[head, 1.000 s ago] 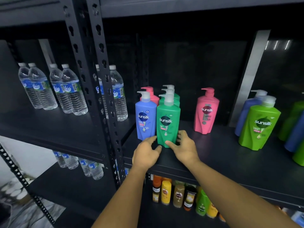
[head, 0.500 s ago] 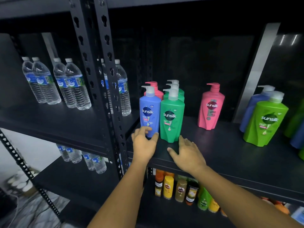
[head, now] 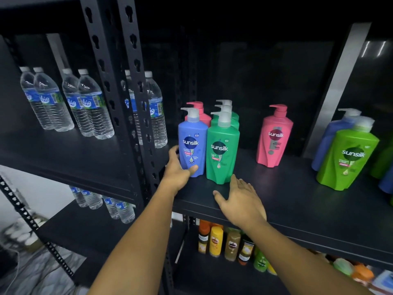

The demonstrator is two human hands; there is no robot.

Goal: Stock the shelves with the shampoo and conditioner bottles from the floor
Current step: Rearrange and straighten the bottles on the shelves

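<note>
Two hands at one black shelf [head: 297,201]. What has the left one got? (DESK)

Left hand [head: 180,173] grips the blue bottle [head: 192,143] low down, thumb across the front, fingers round its left side. The bottle stands upright at the shelf's left end, near the front edge, close to the perforated uprights [head: 119,99]. (PHOTOGRAPHER)

And the right? (DESK)

Right hand [head: 240,201] holds nothing: fingers straight and spread, palm down over the front of the shelf, fingertips just beside the base of the green bottle [head: 222,150]. Whether they touch it, I cannot tell. That bottle stands upright just beside the blue one, on its right. (PHOTOGRAPHER)

What else is on the shelf? (DESK)

Behind the blue bottle, a pink bottle [head: 205,120]. Behind the green one, the rear green bottles [head: 235,124], two in file, white pumps showing. Well apart to the right and farther back stands a lone pink bottle [head: 275,137]. At the right end, a lime-green bottle [head: 348,158] stands in front of a second blue bottle [head: 331,137]. Water bottles [head: 85,107] stand in the bay to the left at the same level, with more on the shelf below. Small orange, yellow and brown bottles [head: 223,243] line the shelf under the hands. (PHOTOGRAPHER)
</note>
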